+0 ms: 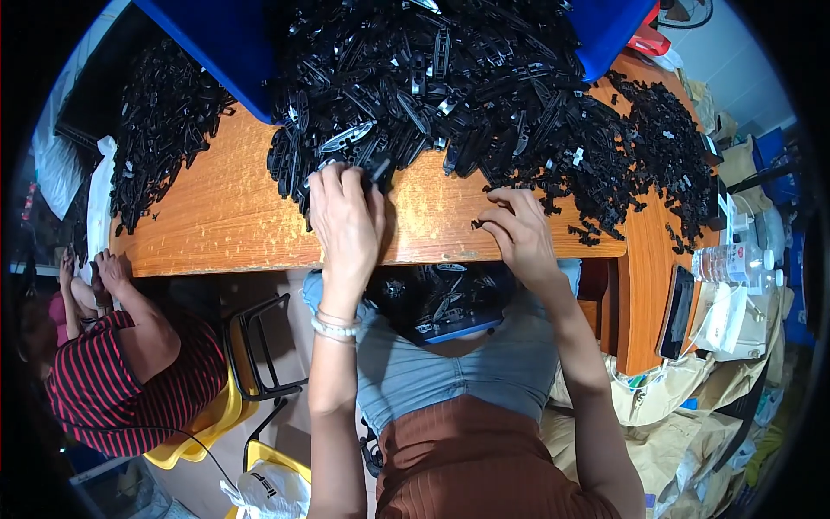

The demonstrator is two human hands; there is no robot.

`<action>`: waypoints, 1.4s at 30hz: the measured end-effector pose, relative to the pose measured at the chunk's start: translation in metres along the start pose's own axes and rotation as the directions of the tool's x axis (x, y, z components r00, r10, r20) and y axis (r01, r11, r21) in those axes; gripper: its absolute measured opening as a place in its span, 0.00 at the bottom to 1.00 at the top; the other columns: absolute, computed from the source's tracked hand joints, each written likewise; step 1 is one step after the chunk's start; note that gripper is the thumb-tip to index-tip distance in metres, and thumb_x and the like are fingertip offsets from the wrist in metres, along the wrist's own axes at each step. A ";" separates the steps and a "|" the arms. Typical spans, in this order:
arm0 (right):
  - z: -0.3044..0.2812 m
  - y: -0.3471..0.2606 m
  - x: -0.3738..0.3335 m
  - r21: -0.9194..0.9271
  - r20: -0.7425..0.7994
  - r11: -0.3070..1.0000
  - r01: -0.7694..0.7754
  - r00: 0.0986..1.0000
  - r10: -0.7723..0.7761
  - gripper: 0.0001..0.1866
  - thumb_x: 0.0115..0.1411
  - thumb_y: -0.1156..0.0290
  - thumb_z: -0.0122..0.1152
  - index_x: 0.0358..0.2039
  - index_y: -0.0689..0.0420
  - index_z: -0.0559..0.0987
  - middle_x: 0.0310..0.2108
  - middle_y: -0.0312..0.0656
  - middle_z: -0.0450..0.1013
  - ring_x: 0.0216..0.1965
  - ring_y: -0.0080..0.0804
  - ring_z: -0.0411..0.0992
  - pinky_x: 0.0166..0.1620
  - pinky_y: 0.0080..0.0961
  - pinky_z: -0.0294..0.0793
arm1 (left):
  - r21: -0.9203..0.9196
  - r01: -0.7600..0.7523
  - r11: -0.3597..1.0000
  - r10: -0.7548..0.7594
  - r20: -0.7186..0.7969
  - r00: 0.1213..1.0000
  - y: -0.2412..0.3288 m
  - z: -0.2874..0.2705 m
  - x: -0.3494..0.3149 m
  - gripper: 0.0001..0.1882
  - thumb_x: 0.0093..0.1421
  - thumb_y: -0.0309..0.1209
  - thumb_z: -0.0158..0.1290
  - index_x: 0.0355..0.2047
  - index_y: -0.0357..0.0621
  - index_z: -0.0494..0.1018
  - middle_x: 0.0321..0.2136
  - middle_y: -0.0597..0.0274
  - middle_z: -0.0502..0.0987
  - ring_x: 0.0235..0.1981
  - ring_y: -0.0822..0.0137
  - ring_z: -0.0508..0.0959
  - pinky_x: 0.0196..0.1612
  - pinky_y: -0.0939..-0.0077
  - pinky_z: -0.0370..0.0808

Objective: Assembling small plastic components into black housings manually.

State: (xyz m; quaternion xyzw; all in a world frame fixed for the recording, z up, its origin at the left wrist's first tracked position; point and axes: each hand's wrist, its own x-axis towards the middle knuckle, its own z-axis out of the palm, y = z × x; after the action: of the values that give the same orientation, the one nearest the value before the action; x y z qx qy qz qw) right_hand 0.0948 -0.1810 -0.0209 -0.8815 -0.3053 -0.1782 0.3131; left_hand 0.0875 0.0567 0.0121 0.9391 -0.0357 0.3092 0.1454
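Observation:
A large heap of black plastic parts (415, 95), many long and narrow with some shiny faces, spills toward me from between blue bin walls. At its near edge my left hand (344, 216) curls its fingers around a black plastic part (379, 171), blurred and partly hidden by the fingers. My right hand (523, 232) is over the table's front edge, right of the left hand, thumb and forefinger pinching a small black clip-like piece (477, 224). Several similar small black pieces (588, 232) lie just beyond and right of it.
The wooden table (216, 225) has a worn front edge. On my lap rests a blue tray (462, 331) with black parts. At the right lie a phone (677, 311) and plastic bottles (735, 262). A co-worker in a striped shirt (138, 381) sits at the left beside a chair (259, 346).

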 end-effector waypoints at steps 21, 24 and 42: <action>-0.019 -0.070 -0.007 0.762 0.004 0.543 -0.354 0.840 0.543 0.06 0.55 0.80 0.58 0.34 0.64 0.79 0.29 0.38 0.73 0.27 0.19 0.71 0.32 0.13 0.69 | -0.783 0.565 -0.259 -0.269 0.621 0.736 0.076 -0.019 -0.064 0.15 0.58 0.15 0.48 0.47 0.28 0.66 0.34 0.51 0.77 0.32 0.67 0.80 0.41 0.77 0.78; -0.026 -0.072 -0.009 0.698 0.106 0.586 -0.412 0.869 0.484 0.06 0.57 0.82 0.56 0.35 0.67 0.78 0.31 0.38 0.72 0.32 0.19 0.70 0.36 0.13 0.68 | -0.794 0.505 -0.338 -0.291 0.598 0.746 0.084 -0.023 -0.057 0.18 0.56 0.12 0.50 0.47 0.29 0.65 0.36 0.51 0.76 0.32 0.66 0.80 0.41 0.77 0.78; -0.029 -0.071 -0.017 0.511 0.213 0.703 -0.494 0.865 0.454 0.13 0.50 0.81 0.61 0.38 0.62 0.77 0.31 0.38 0.70 0.29 0.22 0.64 0.32 0.17 0.62 | -0.813 0.581 0.039 -0.187 0.565 0.803 0.066 -0.016 -0.065 0.09 0.53 0.13 0.54 0.34 0.33 0.68 0.29 0.57 0.77 0.25 0.72 0.79 0.30 0.86 0.77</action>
State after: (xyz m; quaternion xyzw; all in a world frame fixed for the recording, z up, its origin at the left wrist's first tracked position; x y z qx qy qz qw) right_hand 0.0322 -0.1639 0.0235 -0.8079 -0.1171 0.0348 0.5766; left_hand 0.0152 -0.0030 0.0026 0.6260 0.0115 0.0101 0.7796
